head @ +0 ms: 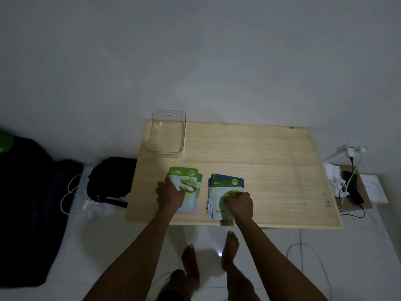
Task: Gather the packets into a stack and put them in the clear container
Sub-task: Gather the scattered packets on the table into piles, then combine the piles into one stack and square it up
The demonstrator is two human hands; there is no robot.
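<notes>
Two piles of packets lie near the front edge of a wooden table (260, 161). The left pile (191, 181) has a green "Cucumber" packet on top; my left hand (170, 195) rests on its left side, fingers gripping the edge. The right pile (223, 187), slightly fanned, has an "Olive" packet on top with blue-edged packets beneath; my right hand (238, 204) presses on its lower right part. A clear container (167, 133) with handle cut-outs stands empty at the table's far left corner, well beyond both piles.
A black bag (110, 177) and white cable (69, 192) lie on the floor left of the table. Dark cloth (28, 203) covers the far left. Chargers, cables and papers (347, 181) sit right of the table. My bare feet (210, 250) stand below the front edge.
</notes>
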